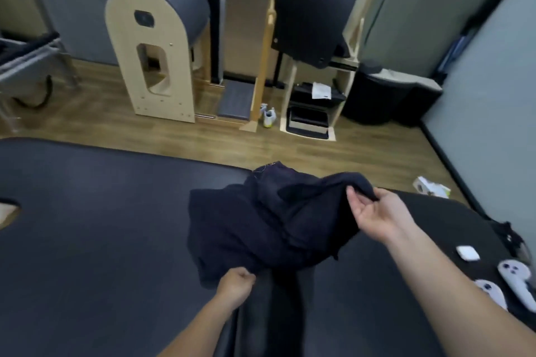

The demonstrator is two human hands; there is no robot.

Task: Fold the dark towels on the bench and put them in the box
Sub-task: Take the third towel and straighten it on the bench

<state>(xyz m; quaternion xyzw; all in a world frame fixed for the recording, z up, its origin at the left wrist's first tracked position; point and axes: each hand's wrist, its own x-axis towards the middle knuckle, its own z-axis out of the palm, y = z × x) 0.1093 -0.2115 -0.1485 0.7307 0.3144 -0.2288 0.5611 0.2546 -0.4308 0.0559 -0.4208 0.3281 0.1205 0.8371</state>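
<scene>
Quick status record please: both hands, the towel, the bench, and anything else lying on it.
left hand: grips the towel's near edge
right hand: pinches its far right edge
dark towel: crumpled, not folded, over the bench
bench: dark, padded
right end of bench: white case, white controllers

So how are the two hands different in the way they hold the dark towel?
The left hand is bunched like a fist with its back showing, while the right hand is turned so its palm shows. The left hand grips the near edge of the dark towel. The right hand pinches its right side, farther from the camera. Both hold the same towel.
</scene>
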